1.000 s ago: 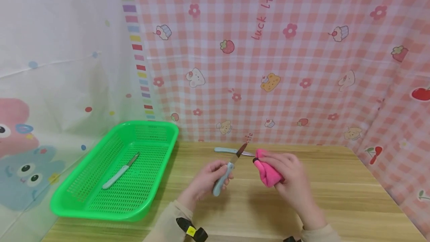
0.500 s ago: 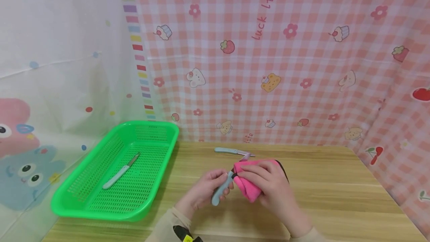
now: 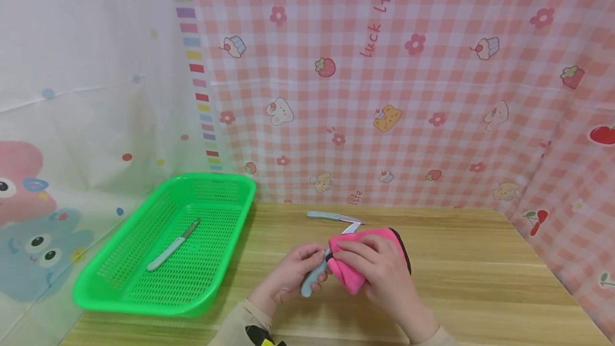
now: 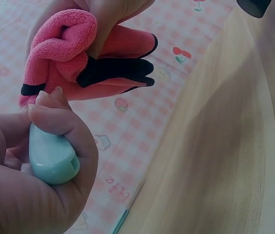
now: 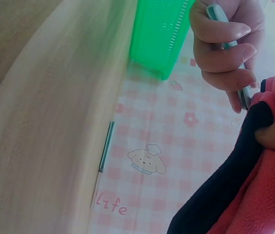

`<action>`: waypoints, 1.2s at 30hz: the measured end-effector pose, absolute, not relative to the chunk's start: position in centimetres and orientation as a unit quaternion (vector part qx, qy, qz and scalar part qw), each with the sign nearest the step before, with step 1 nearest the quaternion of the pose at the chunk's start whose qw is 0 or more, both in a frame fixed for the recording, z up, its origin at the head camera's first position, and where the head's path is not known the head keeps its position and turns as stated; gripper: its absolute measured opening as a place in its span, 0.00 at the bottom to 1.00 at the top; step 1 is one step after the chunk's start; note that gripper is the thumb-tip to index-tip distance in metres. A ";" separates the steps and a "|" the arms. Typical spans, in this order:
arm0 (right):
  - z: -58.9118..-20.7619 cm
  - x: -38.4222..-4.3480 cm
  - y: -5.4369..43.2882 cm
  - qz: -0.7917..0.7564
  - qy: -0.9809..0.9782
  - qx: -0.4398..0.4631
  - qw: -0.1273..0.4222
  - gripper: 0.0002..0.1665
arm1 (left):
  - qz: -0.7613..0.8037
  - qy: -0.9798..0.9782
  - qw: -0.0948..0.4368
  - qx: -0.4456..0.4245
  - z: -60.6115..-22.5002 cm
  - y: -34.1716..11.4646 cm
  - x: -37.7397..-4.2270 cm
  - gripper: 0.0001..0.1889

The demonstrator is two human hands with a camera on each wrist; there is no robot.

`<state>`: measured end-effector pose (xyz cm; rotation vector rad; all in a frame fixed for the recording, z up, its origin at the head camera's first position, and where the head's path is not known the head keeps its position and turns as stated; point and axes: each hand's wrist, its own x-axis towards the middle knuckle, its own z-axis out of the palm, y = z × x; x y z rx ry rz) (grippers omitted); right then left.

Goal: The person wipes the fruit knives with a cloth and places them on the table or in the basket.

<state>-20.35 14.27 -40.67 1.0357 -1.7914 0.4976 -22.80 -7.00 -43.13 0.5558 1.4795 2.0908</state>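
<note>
My left hand (image 3: 299,268) grips the pale blue handle of a paring knife (image 3: 313,278); its rounded butt shows inside the curled fingers in the left wrist view. My right hand (image 3: 381,266) holds a folded pink cloth (image 3: 351,277) with black edging round the knife's blade. Only the blade's tip (image 3: 353,227) sticks out past the cloth, pointing away from me; the rest is covered. Beyond the cloth a second paring knife (image 3: 324,215) with the same pale blue handle lies on the table, its blade toward the right.
A green plastic basket (image 3: 211,287) with perforated sides stands on the left of the wooden table (image 3: 461,282). Inside it lies another blue-handled knife (image 3: 165,254). A pink checked curtain (image 3: 307,138) hangs behind the table, and a white patterned sheet (image 3: 96,122) hangs on the left.
The right hand has brought the pink cloth leftward onto the blade of the held knife, then slightly nearer its handle. The left hand keeps its grip and has barely moved.
</note>
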 end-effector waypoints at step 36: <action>-40.1 -20.9 18.7 0.215 -0.824 0.306 0.427 0.31 | 0.746 0.604 0.228 0.163 -42.9 -7.6 -22.8 0.13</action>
